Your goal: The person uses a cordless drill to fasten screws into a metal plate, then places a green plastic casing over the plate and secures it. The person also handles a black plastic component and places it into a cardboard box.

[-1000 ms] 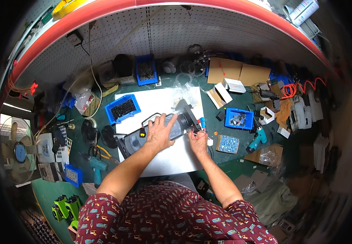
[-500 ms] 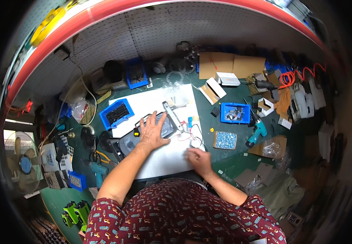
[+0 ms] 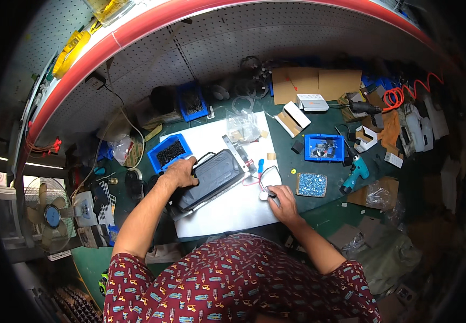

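A dark grey-black rectangular housing (image 3: 217, 178) lies aslant on a white sheet (image 3: 227, 219), a silvery metal strip (image 3: 238, 155) along its right end. At its upper left edge is my left hand (image 3: 180, 173), fingers curled over the rim and closed on it. My right hand (image 3: 282, 204) is right of the housing, low over the sheet. Its fingers are closed at a small white round part (image 3: 263, 195) with dark and red wires, though the fingers partly hide it. A blue connector (image 3: 261, 165) lies close to the wires.
Blue bins of black screws (image 3: 169, 153) and of small parts (image 3: 324, 147) flank the sheet. Right of my right hand are a tray of bluish bits (image 3: 312, 184) and a teal cordless drill (image 3: 355, 173). Clear plastic bags (image 3: 242, 126) lie at the back; a fan (image 3: 50, 214) stands left.
My left hand has moved from flat on top of the housing to its upper left edge. My right hand has come up to the wired white part. The whole view has shifted slightly.
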Available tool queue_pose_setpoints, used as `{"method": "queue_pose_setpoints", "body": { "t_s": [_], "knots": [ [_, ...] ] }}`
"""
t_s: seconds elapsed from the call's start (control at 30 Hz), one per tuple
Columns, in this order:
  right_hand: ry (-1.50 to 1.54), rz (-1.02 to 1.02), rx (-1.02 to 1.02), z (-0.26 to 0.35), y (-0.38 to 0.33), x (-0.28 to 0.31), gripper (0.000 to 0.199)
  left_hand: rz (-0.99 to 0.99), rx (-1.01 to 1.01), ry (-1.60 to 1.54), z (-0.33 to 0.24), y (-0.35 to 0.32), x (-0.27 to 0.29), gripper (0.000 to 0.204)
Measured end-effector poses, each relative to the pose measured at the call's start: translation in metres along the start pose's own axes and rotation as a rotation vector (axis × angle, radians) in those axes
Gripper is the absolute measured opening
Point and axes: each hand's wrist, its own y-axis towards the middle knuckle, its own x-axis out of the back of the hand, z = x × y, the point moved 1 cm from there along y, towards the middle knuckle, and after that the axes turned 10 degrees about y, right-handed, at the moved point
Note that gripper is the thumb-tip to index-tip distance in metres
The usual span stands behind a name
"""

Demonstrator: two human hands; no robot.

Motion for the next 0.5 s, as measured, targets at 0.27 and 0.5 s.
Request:
{"method": "queue_pose_setpoints", "body": {
  "t_s": [0.27, 0.5],
  "knots": [
    [-0.139, 0.019, -0.071, 0.023, -0.001, -0.025, 0.046, -0.253, -0.192, -0.343, 0.02, 0.013, 0.013, 0.03],
    [-0.217, -0.073, 0.07, 0.109, 0.004, -0.04, 0.042, -0.304, -0.497, -0.642, 0.025, 0.026, 0.004, 0.033]
  ]
}}
